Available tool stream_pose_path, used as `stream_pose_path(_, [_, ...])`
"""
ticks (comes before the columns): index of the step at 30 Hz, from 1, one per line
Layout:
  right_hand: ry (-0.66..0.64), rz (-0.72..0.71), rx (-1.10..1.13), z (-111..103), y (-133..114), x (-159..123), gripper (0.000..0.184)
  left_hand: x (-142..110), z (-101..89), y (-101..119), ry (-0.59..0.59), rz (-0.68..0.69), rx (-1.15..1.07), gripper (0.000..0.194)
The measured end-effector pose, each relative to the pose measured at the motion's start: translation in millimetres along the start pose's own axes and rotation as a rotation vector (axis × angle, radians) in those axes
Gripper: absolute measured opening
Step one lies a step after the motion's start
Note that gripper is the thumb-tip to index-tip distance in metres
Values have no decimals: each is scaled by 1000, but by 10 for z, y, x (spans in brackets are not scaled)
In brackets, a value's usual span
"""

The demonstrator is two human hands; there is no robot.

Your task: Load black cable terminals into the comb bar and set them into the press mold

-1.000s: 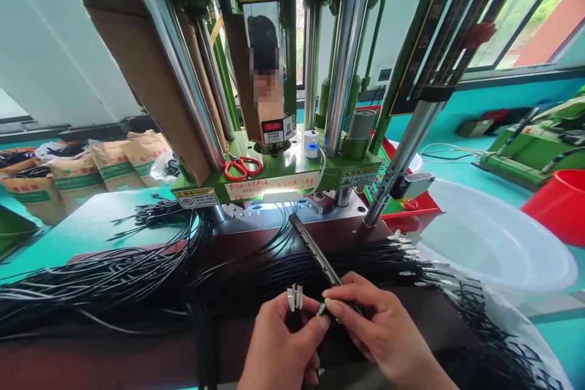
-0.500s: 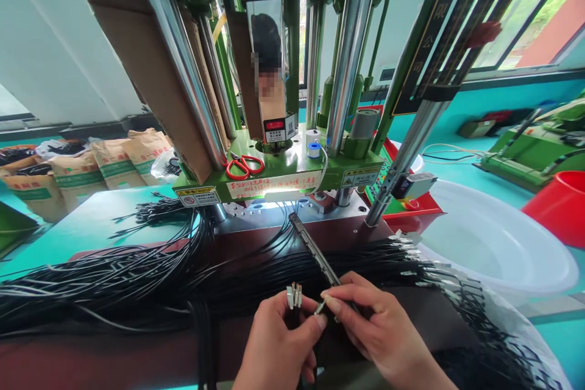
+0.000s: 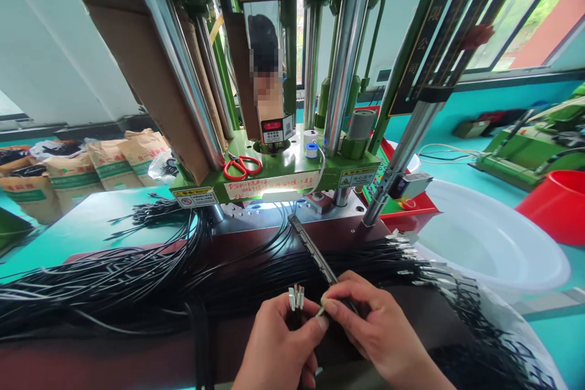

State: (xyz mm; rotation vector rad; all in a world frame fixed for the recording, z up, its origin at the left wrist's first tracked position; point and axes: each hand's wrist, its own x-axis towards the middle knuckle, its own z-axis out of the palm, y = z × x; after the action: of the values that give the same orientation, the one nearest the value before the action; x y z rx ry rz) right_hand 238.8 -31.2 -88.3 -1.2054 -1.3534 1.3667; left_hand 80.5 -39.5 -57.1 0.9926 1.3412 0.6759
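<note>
My left hand [image 3: 287,338] is closed around several black cables, whose bare metal connector ends [image 3: 296,298] stick up above the fingers. One more connector [image 3: 321,312] lies between my left thumb and the fingertips of my right hand [image 3: 370,323], which pinch it. A long, narrow, dark metal bar with slots along it [image 3: 314,251] runs from my right hand up toward the press. Its near end is hidden by the fingers, so I cannot tell whether the hand also grips it. Black cables [image 3: 256,274] lie behind both hands.
The green press [image 3: 292,170] stands ahead, with red-handled scissors [image 3: 242,167] and a blue-and-white spool [image 3: 311,149] on its plate. Cables with metal ends [image 3: 402,250] spread to the right. Beyond are a white basin [image 3: 493,280] and a red bucket [image 3: 553,207]. Paper sacks [image 3: 73,177] stand left.
The view has shifted slightly. Both hands hold nearly the same pose, and the right fingertips still pinch the connector at the left thumb.
</note>
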Motion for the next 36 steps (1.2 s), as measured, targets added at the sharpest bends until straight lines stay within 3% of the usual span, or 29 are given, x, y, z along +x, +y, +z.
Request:
stream_pose_path(11, [-22, 79, 123, -47, -21, 13, 35, 13, -73, -17, -61, -21, -233, 42])
stream_pose_path(28, [-39, 73, 249, -87, 42, 28, 20, -76, -97, 75, 13, -7, -317, 35])
stream_pose_path(34, [-10, 63, 287, -75, 51, 24, 21, -31, -116, 27, -5, -3, -337, 39])
stream_pose_path(36, [13, 73, 306, -65, 16, 11, 29, 2, -105, 11, -45, -19, -316, 39])
